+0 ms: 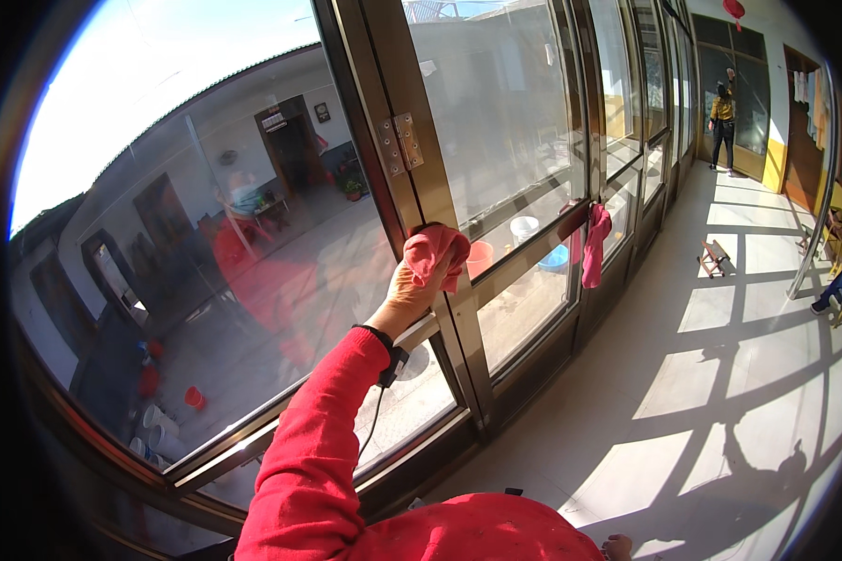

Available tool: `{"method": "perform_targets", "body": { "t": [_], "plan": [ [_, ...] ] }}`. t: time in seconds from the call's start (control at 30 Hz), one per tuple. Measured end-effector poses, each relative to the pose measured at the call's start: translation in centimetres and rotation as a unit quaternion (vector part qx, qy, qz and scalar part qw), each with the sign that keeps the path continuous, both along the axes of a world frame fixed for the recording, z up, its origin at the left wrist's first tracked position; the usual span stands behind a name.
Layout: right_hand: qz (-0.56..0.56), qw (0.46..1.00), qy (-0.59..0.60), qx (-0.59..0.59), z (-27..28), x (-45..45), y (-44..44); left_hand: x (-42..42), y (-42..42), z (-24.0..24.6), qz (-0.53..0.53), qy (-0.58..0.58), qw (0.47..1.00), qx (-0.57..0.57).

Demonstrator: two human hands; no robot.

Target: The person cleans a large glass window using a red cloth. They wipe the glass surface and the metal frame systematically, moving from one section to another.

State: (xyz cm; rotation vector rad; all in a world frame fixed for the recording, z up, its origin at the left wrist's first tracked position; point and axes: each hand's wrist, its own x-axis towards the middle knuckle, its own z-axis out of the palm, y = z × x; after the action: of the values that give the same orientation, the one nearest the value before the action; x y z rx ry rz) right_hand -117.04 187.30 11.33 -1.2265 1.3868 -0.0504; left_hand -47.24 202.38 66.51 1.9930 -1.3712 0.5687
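My left hand [410, 291] grips a bunched pinkish-red cloth [435, 256] and presses it against the brown metal door frame [431, 182], below a metal hinge [401, 144]. A black strap and a small device with a cable [391, 365] sit at that wrist. To the left of the hand is a large glass pane [252, 231] with a red reflection in it. My right hand [616, 547] shows only in part at the bottom edge, beside my red top; whether it holds anything is hidden.
A pink cloth [595, 245] hangs at a door handle further along. A folding stool [713, 258] stands on the sunlit tiled floor [687, 379]. At the far end a person [723, 119] reaches up to a glass panel. Outside are buckets [524, 228] and a blue basin [553, 258].
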Motion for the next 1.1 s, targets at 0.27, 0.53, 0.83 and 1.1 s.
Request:
{"method": "perform_targets", "body": {
  "t": [0.27,0.53,0.83,1.1],
  "plan": [
    [0.129,0.982,0.034,-0.136,-3.9,2.7,-2.0,2.2,3.7,13.5,0.247,-0.384,0.886,-0.079],
    [0.362,0.803,0.103,-0.462,-10.4,3.6,-1.9,5.5,3.8,31.0,0.336,-0.541,0.764,-0.108],
    [0.323,0.897,0.106,-0.281,-5.5,0.3,2.5,6.0,16.6,54.2,0.426,-0.586,0.688,-0.044],
    [0.432,0.823,0.208,-0.304,-3.6,-0.5,1.5,2.0,33.5,53.2,0.550,-0.557,0.621,0.039]
  ]
}}
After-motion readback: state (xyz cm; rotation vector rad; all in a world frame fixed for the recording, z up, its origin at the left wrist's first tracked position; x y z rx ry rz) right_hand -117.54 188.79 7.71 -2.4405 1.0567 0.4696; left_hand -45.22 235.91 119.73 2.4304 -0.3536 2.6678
